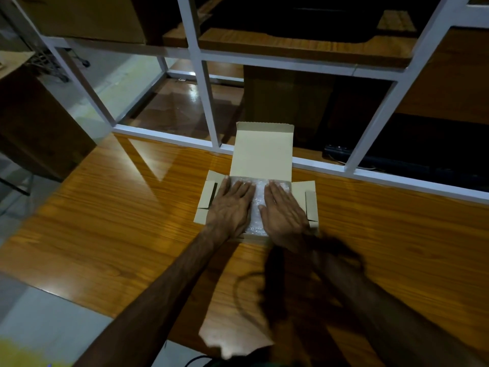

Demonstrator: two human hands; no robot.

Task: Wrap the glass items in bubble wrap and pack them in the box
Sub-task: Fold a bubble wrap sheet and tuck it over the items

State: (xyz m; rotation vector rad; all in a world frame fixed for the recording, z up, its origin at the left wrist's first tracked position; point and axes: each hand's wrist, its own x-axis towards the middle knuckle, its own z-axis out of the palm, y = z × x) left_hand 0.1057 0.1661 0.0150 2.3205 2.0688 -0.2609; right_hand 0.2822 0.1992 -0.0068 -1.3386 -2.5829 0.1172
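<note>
Two hands, left hand (229,205) and right hand (282,211), fingers flat together, press one bubble-wrapped bundle (256,207) into one open cardboard box (262,152)

Left hand (229,207), right hand (284,211): bare, no rings seen. Forearms uncovered, no sleeves. Right wrist blurred.

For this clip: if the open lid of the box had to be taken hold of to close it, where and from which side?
Probably the free far edge of the lid, where its small tuck flap stands up. Come from above and behind, pinching that edge and folding toward the person. The lid stands upright, hinged at the box behind the bubble wrap. The left hand and right hand lie flat there, so they must lift away first.
</note>
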